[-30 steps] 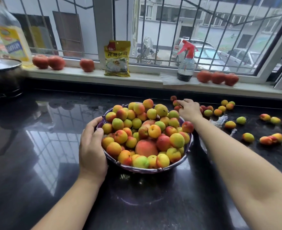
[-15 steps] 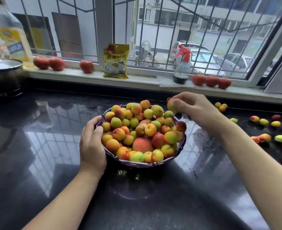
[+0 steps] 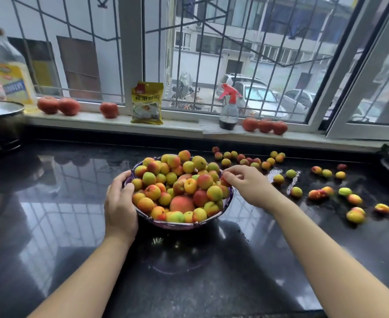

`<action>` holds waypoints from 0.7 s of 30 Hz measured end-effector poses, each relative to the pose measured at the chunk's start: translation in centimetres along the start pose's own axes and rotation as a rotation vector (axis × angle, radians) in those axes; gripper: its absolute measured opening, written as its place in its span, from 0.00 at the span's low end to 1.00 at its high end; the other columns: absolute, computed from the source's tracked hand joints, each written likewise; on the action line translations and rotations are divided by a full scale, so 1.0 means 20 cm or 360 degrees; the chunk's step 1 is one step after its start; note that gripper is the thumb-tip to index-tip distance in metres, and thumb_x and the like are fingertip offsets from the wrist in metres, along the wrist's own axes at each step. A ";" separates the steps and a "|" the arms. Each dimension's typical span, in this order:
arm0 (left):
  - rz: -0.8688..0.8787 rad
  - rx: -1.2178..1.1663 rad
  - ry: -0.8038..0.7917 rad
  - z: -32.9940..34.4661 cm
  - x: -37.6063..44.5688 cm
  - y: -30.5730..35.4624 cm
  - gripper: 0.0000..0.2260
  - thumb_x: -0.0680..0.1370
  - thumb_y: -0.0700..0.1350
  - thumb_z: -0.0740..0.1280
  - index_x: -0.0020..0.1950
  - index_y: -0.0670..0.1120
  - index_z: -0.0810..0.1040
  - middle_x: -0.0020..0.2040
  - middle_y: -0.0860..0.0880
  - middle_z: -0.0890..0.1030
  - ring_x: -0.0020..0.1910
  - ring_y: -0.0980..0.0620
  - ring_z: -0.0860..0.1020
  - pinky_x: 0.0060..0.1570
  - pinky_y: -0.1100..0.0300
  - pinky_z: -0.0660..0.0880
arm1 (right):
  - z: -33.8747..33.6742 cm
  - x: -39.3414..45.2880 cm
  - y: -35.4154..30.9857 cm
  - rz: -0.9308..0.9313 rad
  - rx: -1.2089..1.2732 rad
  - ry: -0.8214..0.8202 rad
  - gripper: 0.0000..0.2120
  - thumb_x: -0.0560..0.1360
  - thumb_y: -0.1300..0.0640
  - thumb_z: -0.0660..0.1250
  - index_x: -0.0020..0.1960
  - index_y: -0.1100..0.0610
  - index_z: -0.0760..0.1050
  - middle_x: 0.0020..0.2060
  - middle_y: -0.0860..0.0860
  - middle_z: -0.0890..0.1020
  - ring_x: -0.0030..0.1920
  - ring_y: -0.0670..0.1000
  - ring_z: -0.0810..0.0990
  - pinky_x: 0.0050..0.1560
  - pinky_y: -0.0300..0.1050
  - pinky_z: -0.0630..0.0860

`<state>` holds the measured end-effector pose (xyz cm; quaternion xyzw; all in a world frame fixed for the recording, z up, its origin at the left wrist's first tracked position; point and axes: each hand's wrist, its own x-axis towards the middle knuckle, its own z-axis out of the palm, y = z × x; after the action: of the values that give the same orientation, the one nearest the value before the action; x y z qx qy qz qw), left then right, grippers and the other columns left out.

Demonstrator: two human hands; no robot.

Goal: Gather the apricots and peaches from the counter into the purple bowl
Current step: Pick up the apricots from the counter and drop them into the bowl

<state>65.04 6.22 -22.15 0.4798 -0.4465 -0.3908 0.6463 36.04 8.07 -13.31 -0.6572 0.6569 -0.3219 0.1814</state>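
While the left hand [image 3: 120, 203] is gripping the purple bowl [image 3: 184, 226] by its left rim w/ curled fingers, the right hand [image 3: 246, 183] is pinching a reddish apricot [image 3: 224, 181] at the bowl's right rim, fingertips narrow. Loose apricots [image 3: 296, 192] are lying toward the black worktop's [image 3: 51, 203] right edge & back; tomatoes [image 3: 265, 125], a spray bottle [image 3: 229, 111] are sitting on the windowsill [image 3: 97, 121].

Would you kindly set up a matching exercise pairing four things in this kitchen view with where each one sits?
Things:
1. Yellow printed packet
2. Clear spray bottle with red trigger
3. Person's left hand
4. Large cooking oil bottle with yellow label

Places:
A. Far left end of the windowsill
B. On the left rim of the purple bowl
C. Sill, beside three red fruits on the right
D. Sill, by the window's centre post

Pairs: 1-D, 2-C, 3-B, 4-A
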 end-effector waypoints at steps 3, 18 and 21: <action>-0.0020 -0.0010 -0.0010 0.00 0.01 0.00 0.14 0.73 0.64 0.59 0.54 0.75 0.80 0.66 0.50 0.81 0.66 0.46 0.80 0.66 0.35 0.79 | 0.00 0.01 -0.03 -0.0143 0.0175 0.0295 0.07 0.80 0.54 0.68 0.51 0.54 0.84 0.43 0.46 0.86 0.48 0.48 0.83 0.51 0.45 0.79; 0.0003 -0.0072 -0.0019 0.00 0.02 -0.03 0.16 0.73 0.61 0.61 0.59 0.67 0.82 0.66 0.52 0.81 0.66 0.48 0.80 0.67 0.37 0.79 | 0.06 0.31 0.32 0.0361 0.0592 0.0537 0.10 0.81 0.61 0.61 0.47 0.55 0.80 0.47 0.58 0.84 0.41 0.52 0.80 0.44 0.49 0.79; 0.0033 -0.0067 0.0007 0.00 0.03 -0.04 0.15 0.75 0.58 0.61 0.58 0.67 0.82 0.65 0.52 0.82 0.67 0.49 0.80 0.70 0.37 0.76 | 0.11 0.50 0.41 0.0276 0.0047 0.0417 0.13 0.79 0.62 0.63 0.60 0.55 0.80 0.57 0.56 0.83 0.55 0.57 0.82 0.61 0.55 0.77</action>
<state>65.10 5.54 -22.82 0.4622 -0.4416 -0.3923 0.6614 30.77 -2.66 -18.52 -0.5477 0.7243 -0.3978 0.1308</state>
